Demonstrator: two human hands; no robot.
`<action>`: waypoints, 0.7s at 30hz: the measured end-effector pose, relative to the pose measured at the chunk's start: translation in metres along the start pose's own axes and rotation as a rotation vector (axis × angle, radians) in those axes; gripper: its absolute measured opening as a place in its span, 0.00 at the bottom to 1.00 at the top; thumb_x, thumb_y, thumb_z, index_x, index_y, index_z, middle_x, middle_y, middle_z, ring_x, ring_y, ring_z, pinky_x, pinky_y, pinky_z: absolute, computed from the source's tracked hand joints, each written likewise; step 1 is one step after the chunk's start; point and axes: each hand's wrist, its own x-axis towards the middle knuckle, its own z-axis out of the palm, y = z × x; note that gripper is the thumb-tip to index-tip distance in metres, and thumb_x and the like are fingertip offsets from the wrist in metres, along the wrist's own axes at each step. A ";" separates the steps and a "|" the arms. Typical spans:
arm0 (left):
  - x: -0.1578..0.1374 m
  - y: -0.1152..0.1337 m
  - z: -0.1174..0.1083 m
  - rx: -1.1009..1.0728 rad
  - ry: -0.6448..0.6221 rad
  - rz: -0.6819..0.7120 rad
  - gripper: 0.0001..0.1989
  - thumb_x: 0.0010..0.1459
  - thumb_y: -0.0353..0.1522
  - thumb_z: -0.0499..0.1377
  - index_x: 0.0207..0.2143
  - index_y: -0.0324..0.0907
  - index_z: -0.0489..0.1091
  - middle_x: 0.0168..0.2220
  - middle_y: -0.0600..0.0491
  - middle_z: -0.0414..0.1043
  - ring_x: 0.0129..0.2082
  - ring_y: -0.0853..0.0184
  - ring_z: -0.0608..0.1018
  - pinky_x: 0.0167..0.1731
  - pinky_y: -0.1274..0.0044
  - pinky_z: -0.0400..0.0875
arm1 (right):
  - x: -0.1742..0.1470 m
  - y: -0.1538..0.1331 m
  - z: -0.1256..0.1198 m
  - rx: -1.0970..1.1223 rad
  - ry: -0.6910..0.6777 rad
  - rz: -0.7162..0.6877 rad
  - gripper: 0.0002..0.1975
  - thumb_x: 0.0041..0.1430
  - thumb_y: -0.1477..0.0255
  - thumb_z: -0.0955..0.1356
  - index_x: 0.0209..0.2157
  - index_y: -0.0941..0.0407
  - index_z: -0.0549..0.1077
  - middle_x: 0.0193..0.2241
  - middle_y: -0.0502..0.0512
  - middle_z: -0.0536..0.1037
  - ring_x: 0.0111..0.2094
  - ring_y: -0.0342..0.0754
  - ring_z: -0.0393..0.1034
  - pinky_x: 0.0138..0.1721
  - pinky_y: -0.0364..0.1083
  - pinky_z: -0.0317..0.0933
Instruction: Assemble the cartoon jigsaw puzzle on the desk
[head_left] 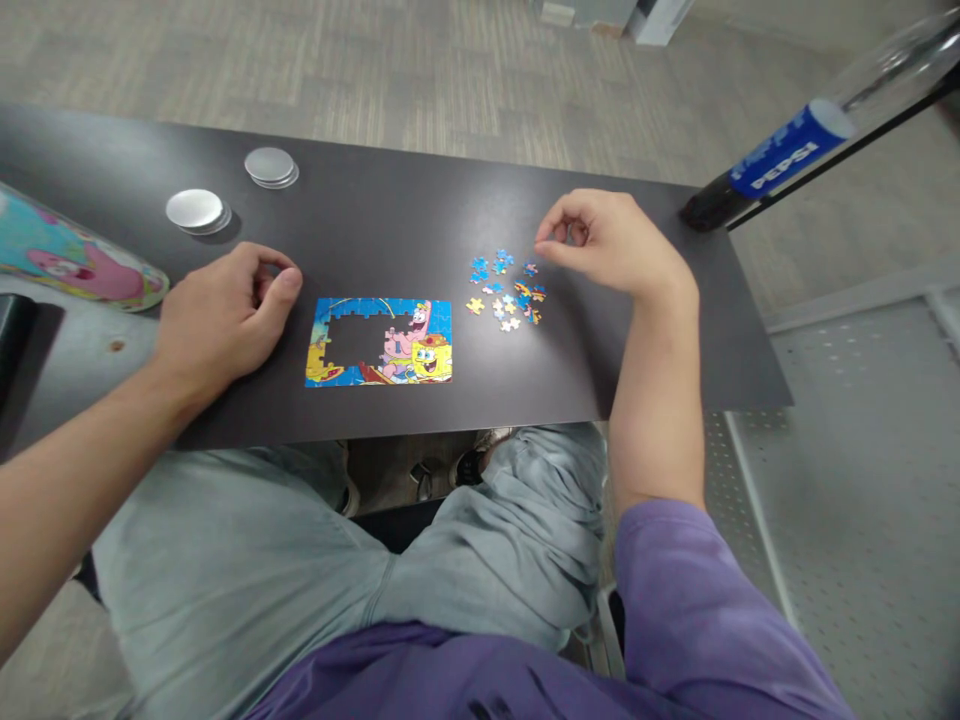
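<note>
A jigsaw puzzle lies flat on the dark table, its frame and right part joined around a gap in the middle. It shows a yellow sponge figure and a pink star figure on blue. Loose puzzle pieces are spread to its right. My left hand rests left of the puzzle, fingers curled and thumb against the index finger; no object shows in it. Just beyond the loose pieces, on their right, is my right hand. Its thumb and index tips are nearly together, with no piece visible between them.
Two small stacks of silvery discs stand at the back left. A colourful printed cylinder is at the left edge. A Pepsi bottle stands at the table's far right corner. The dark table ends close to my lap.
</note>
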 end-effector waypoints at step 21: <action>-0.002 0.008 -0.002 0.021 -0.015 -0.026 0.39 0.75 0.49 0.45 0.71 0.38 0.82 0.56 0.38 0.89 0.55 0.42 0.88 0.47 0.65 0.66 | 0.007 0.023 0.004 -0.142 -0.073 0.026 0.03 0.72 0.68 0.82 0.44 0.50 0.94 0.43 0.57 0.92 0.44 0.59 0.84 0.53 0.55 0.74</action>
